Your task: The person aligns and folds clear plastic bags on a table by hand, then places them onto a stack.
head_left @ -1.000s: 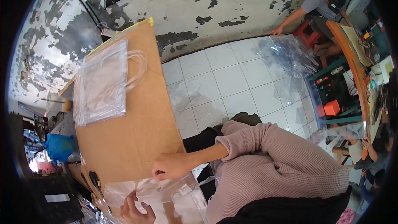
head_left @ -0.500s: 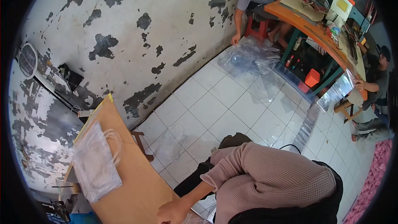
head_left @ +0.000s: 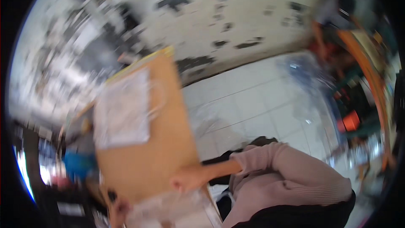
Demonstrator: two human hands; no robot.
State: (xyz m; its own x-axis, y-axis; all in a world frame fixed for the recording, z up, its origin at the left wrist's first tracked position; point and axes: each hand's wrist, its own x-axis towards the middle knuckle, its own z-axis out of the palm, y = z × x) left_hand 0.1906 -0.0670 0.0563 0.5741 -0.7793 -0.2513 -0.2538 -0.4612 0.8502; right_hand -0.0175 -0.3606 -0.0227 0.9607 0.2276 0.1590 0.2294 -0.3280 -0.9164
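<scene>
My right hand rests over the orange-brown table near its right edge, fingers curled into a fist; blur hides whether anything is in it. Just below it lies a clear plastic sheet or bag, cut off by the lower edge of the view. My left hand is at the table's left side, beside the plastic and a small dark object; its fingers are smeared. Farther up the table is a stack of clear plastic bags, with a loop of pale tubing or strap at its right side.
Crumpled clear plastic lies on the tiled floor. At the back right a person sits by an orange-edged workbench. An orange container is under it. A blue object stands left of my table.
The view has swung left and down, bringing more of the table and my left hand into sight. My right hand stays curled by the table's right edge.
</scene>
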